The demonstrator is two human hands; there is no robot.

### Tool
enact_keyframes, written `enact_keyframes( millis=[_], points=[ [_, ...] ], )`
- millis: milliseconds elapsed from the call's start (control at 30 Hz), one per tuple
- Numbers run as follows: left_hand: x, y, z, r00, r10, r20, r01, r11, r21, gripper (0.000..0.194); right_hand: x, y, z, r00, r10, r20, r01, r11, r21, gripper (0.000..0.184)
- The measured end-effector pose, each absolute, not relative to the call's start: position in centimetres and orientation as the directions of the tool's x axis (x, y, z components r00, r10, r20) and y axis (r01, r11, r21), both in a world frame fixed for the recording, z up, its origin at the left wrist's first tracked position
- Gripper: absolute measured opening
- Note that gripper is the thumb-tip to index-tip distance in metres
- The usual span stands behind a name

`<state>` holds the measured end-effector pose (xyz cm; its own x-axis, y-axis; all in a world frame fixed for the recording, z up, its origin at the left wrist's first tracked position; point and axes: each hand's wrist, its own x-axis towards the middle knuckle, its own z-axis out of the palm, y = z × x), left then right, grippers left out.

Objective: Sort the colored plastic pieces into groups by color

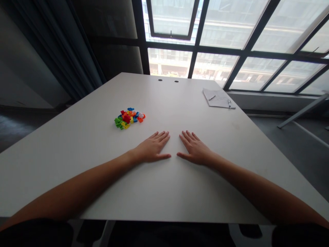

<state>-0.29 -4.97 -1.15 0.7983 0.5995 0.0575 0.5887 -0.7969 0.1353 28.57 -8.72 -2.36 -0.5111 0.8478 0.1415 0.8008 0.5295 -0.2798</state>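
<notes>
My left hand (153,147) lies flat on the white table (164,192), palm down, its thumb held away from the fingers. Opposite it, my right hand (194,148) rests the same way, with a small gap between the two thumbs. Neither hand holds anything. Beyond my left hand, to its left, is a small heap of colourful plastic pieces (126,118) in red, green, yellow, blue, orange and white. They look like toy building blocks, but their exact shapes are too small to make out. Both hands are apart from the heap.
Toward the table's far right lies a sheet of paper (218,97) with a pen (212,97) and another pen-like item (229,103) on it. Two round dark inserts (160,80) sit near the far edge. Windows stand behind, a dark curtain (61,44) at left.
</notes>
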Motion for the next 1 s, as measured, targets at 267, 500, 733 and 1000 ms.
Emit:
enact_keyframes(
  millis=[267, 500, 733, 1000],
  points=[
    [-0.4, -4.9, -1.0, 0.796, 0.604, 0.046, 0.593, -0.792, 0.143, 0.1, 28.4, -8.9, -1.8, -0.51, 0.85, 0.129, 0.811, 0.526, -0.256, 0.103],
    [-0.4, -4.9, -1.1, 0.796, 0.604, 0.048, 0.592, -0.792, 0.145, 0.102, 28.2, -9.2, -0.9, -0.519, 0.854, 0.038, 0.839, 0.517, -0.172, 0.107],
    [-0.4, -4.8, -1.3, 0.797, 0.601, 0.06, 0.59, -0.795, 0.141, 0.101, 28.2, -9.2, -0.7, -0.52, 0.854, 0.03, 0.842, 0.518, -0.153, 0.103],
    [-0.6, -4.6, -1.8, 0.799, 0.592, 0.099, 0.58, -0.804, 0.132, 0.098, 28.2, -9.2, -0.8, -0.518, 0.854, 0.045, 0.84, 0.518, -0.162, 0.1]
  ],
)
